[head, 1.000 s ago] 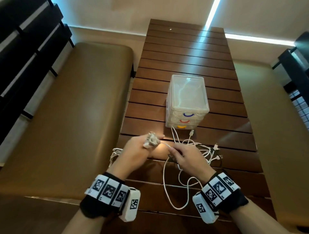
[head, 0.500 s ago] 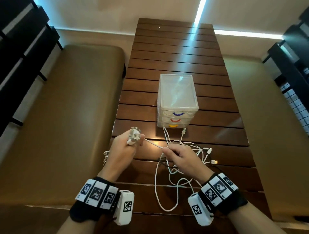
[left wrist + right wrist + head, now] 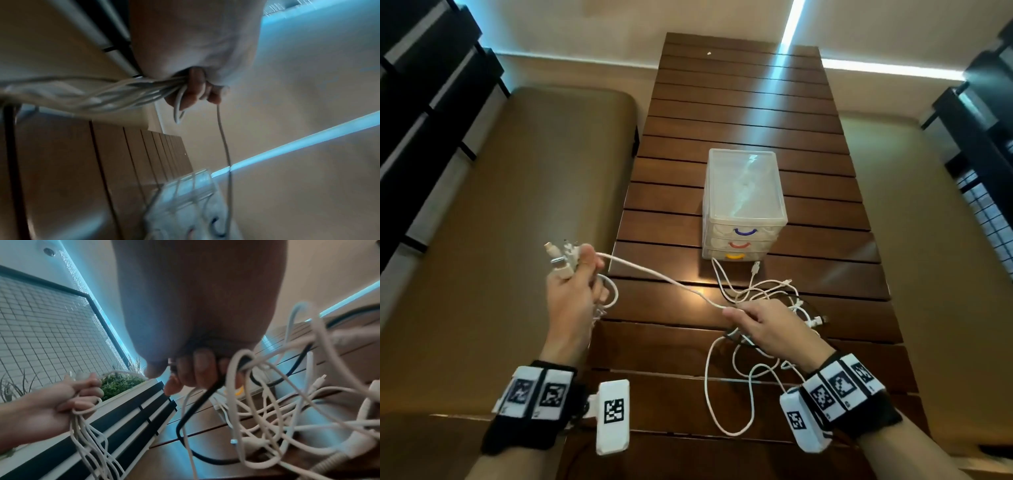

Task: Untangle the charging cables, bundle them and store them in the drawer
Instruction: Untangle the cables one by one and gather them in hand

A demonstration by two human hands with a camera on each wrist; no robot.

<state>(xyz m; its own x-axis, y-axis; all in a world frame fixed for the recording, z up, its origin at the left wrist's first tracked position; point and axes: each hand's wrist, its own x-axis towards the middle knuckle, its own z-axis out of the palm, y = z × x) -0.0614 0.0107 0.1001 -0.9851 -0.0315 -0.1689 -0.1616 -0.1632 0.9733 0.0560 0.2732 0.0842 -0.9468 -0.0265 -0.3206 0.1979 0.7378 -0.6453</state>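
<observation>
My left hand (image 3: 575,284) is raised off the table's left edge and grips a bundle of white cable ends (image 3: 561,258), their plugs sticking up past the thumb. Several white strands (image 3: 102,95) hang from that fist (image 3: 68,395). One white cable (image 3: 654,274) runs taut from it to my right hand (image 3: 763,325). That hand pinches this cable and a black one (image 3: 197,405) over the tangle of white cables (image 3: 763,294) lying on the wooden table (image 3: 722,102). A clear three-drawer box (image 3: 743,202) stands behind the tangle, drawers closed.
Padded brown benches (image 3: 500,240) run along both sides of the slatted table. Dark slatted backrests (image 3: 421,102) stand at the far left and right. A long white cable loop (image 3: 722,404) lies near the table's front edge.
My left hand has pulled up and to the left with its cable ends, off the table edge, drawing one white cable tight. The right hand stayed at the tangle.
</observation>
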